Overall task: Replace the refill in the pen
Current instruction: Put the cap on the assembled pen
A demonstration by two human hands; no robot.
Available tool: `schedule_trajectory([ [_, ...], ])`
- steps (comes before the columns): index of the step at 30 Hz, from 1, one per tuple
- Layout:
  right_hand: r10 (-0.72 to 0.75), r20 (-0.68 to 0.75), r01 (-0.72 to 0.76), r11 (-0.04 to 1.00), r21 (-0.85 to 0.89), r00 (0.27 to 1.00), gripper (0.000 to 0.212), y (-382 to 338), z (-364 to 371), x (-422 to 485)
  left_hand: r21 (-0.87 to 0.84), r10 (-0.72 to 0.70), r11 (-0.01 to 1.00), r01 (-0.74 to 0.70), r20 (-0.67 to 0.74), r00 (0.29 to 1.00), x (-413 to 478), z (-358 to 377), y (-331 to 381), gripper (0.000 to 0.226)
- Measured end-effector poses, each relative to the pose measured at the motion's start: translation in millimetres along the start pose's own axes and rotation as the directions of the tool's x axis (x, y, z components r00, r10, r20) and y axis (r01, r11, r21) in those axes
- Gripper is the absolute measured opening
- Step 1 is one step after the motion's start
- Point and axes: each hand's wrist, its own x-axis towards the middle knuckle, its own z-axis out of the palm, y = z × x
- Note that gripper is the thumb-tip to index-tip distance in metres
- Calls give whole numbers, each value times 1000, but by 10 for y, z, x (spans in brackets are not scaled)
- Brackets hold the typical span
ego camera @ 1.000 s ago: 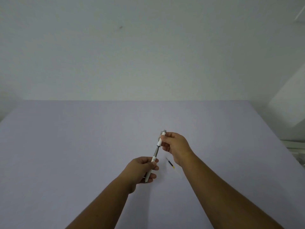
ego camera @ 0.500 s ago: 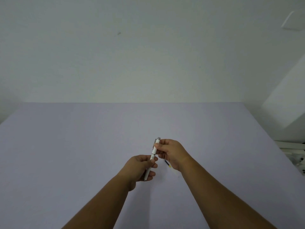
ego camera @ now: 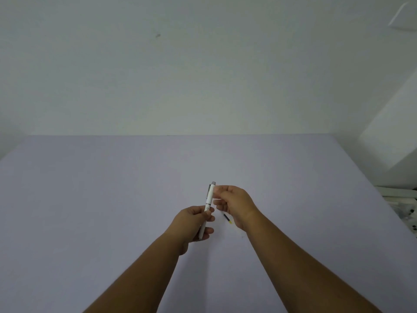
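While the left hand [ego camera: 193, 223] grasps the lower half of the white pen [ego camera: 208, 207] above the lilac surface [ego camera: 90, 199], the right hand [ego camera: 234, 203] pinches its upper half. A thin refill [ego camera: 226, 218] lies on the surface beneath the right hand.

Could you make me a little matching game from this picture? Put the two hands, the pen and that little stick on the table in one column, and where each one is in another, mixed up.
Things:
1. left hand
2. right hand
3. pen
4. small refill

Places:
A. lying on the lilac table, beside the right wrist
B. grips the pen's lower half
C. held up between both hands, tilted
D. pinches the pen's upper end

Pairs: 1-B, 2-D, 3-C, 4-A
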Motion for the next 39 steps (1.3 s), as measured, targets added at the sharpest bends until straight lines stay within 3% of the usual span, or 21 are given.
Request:
schedule_trajectory([
  [2, -5, -107, -1, 999, -53, 994, 11, 51, -75, 78, -14, -23, 1000, 23, -24, 999, 91, -10, -40, 18],
  [4, -52, -200, -15, 948, -319, 979, 17, 161, -195, 152, -6, -19, 1000, 19, -66, 998, 201, 0, -106, 17],
  [7, -74, -186, -78, 714, -696, 980, 19, 420, -319, 207, 9, -16, 1000, 17, -147, 989, 373, 38, -220, 10],
  [10, -51, -164, -104, 580, -808, 985, 19, 679, -359, 216, 39, -34, 998, 43, -207, 978, 524, 77, -340, 12],
  [19, -128, -158, -56, 576, -815, 979, 22, 958, -221, 291, 193, -15, 978, 76, -299, 954, 769, 159, -563, 8],
  [39, -74, -190, -102, 632, -768, 979, 15, 979, 9, 352, 286, 18, 954, 88, -347, 938, 948, 215, -674, 10],
])
